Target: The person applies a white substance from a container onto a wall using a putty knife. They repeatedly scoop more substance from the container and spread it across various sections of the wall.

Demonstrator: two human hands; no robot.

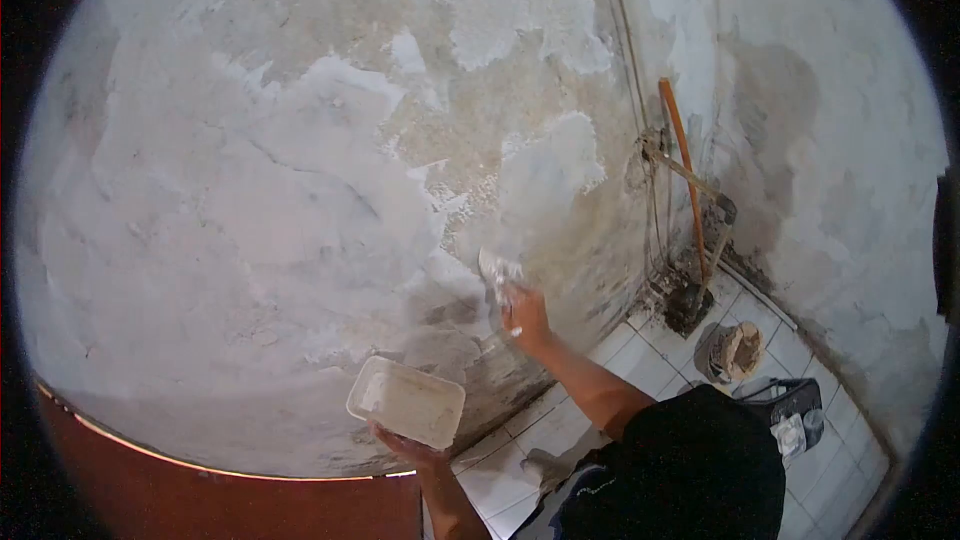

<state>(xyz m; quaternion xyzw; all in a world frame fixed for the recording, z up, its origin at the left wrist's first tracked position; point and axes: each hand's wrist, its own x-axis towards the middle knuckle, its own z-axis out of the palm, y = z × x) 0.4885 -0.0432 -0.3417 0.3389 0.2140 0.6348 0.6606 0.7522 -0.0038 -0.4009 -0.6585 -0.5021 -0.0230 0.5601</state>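
My right hand [525, 318] is closed around a putty knife [500, 270] smeared with white paste, its blade at the wall [250, 270]. White specks stick to the fingers. Bare grey-brown plaster and ragged white patches surround the blade. Lower and to the left, my left hand [408, 447] grips a pale rectangular plastic tub [408, 402] by its near side. The tub is tilted so its inside shows, with a whitish coating in it.
Pipes [690, 170] and cables run down the corner at right. On the white tiled floor [520, 430] stand a crusted bucket [735, 351] and a dark tray [797, 400] with items in it. A reddish-brown surface [230, 505] lies at lower left.
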